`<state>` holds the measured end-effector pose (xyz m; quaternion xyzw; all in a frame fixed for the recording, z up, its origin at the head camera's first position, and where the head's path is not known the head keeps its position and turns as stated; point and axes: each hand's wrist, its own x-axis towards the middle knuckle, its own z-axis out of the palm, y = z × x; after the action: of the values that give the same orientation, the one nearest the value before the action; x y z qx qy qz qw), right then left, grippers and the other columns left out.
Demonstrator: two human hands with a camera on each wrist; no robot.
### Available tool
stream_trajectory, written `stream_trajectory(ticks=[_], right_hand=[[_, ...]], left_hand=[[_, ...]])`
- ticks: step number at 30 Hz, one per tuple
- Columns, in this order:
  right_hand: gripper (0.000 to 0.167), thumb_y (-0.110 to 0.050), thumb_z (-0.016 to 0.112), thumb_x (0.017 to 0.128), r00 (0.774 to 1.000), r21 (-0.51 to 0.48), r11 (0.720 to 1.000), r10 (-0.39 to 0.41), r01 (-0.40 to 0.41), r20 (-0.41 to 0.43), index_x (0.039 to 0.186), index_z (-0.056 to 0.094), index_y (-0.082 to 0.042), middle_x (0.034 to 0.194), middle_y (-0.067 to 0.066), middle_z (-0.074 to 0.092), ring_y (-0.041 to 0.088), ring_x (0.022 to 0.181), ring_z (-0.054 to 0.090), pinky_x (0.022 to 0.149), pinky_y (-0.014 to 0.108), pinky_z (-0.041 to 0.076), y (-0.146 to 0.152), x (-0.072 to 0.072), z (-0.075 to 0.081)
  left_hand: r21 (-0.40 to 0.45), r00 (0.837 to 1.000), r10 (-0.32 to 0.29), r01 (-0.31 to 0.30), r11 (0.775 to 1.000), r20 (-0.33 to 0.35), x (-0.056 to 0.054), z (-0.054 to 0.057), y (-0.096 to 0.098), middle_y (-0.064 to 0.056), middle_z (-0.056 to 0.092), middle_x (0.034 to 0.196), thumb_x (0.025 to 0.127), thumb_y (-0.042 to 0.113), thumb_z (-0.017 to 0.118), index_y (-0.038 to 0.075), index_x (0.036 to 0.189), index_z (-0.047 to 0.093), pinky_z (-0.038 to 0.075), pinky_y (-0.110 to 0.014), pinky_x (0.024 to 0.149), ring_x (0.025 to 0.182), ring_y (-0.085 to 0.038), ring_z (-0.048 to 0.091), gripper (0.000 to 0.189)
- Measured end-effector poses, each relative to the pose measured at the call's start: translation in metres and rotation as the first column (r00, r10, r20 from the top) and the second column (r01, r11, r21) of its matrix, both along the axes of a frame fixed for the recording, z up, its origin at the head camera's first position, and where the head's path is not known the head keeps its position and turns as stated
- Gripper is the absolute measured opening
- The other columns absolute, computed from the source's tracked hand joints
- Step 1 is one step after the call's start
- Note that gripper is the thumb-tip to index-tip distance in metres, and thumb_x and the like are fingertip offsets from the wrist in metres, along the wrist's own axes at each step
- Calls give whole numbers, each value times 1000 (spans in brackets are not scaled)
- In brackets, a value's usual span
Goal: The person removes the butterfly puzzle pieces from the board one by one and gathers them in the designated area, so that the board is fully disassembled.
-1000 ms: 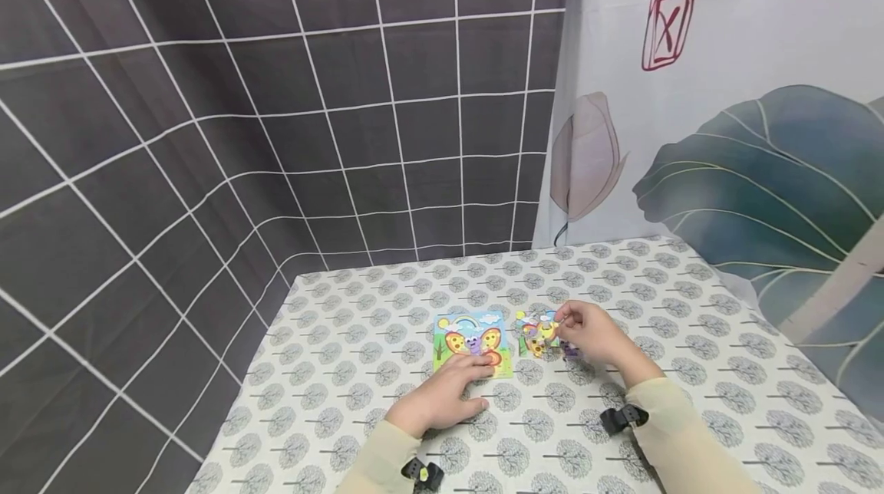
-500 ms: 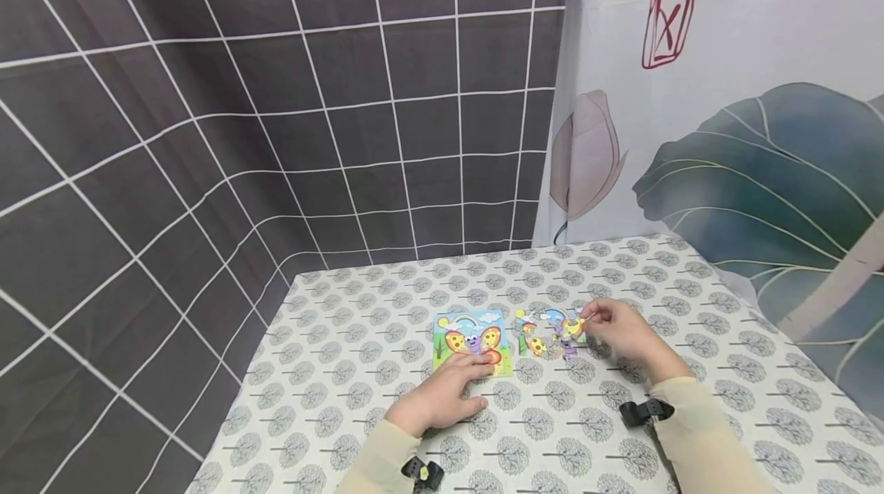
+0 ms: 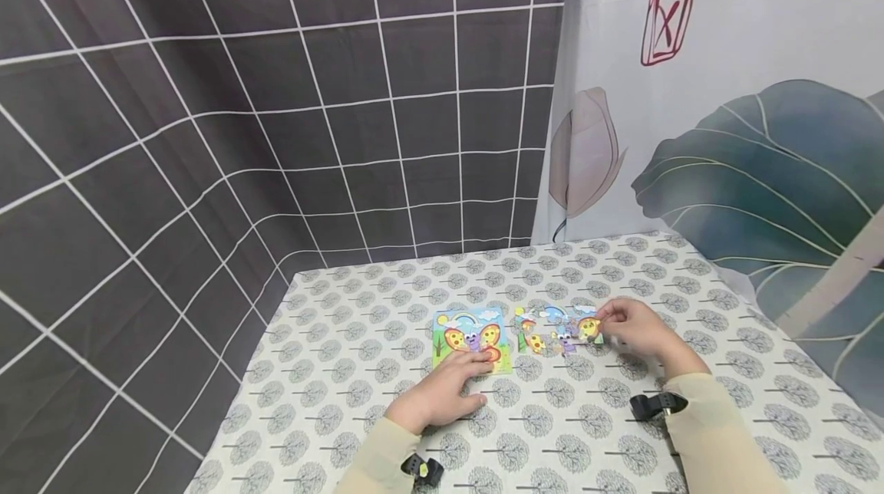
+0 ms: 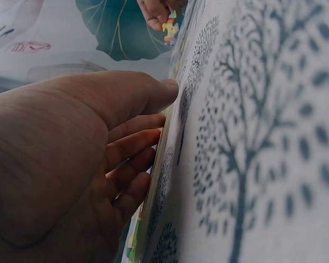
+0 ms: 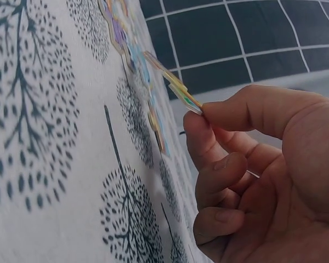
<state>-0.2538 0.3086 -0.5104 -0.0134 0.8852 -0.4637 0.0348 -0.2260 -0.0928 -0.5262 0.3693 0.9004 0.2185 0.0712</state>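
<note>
A square butterfly picture board (image 3: 473, 321) lies flat on the table. My left hand (image 3: 442, 390) rests on its lower part with fingers fairly straight, covering some of the picture. To the right of the board lie loose jigsaw puzzle pieces (image 3: 535, 343), which show parts of a similar butterfly scene. Just past their right end, my right hand (image 3: 638, 331) pinches a yellow-and-red jigsaw puzzle piece (image 3: 589, 327) between thumb and index finger. In the right wrist view this puzzle piece (image 5: 180, 90) is seen nearly edge-on, tilted and raised off the cloth.
A white cloth with grey tree prints covers the table (image 3: 359, 356). Behind and to the left hangs a dark curtain (image 3: 331, 133) with white grid lines. A pale curtain (image 3: 691, 133) with leaf prints hangs on the right.
My right hand has moved rightward with the pinched puzzle piece, from over the loose pieces to their right end. More of those pieces now show. The left hand stays put.
</note>
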Motion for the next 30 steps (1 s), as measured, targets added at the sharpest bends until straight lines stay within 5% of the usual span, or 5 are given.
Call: stream_trajectory(ticks=[8, 30], right_hand=[[28, -8, 74, 87, 999, -31, 999, 29, -28, 45, 112, 66, 3, 89, 10, 65, 21, 71, 58, 57, 29, 54, 5, 3, 0], [20, -9, 74, 87, 997, 111, 994, -12, 4, 72, 104, 69, 1, 91, 9, 64, 24, 82, 57, 69, 34, 50, 8, 4, -3]], left_hand=[[-1, 1000, 4, -4, 1000, 3, 1, 2, 0, 9, 43, 163, 97, 33, 72, 19, 152, 57, 32, -46, 124, 150, -22, 37, 58], [-1, 1000, 5, -5, 1000, -4, 1, 1, 0, 8, 44, 163, 97, 31, 72, 20, 152, 56, 31, -48, 124, 150, -25, 38, 58]])
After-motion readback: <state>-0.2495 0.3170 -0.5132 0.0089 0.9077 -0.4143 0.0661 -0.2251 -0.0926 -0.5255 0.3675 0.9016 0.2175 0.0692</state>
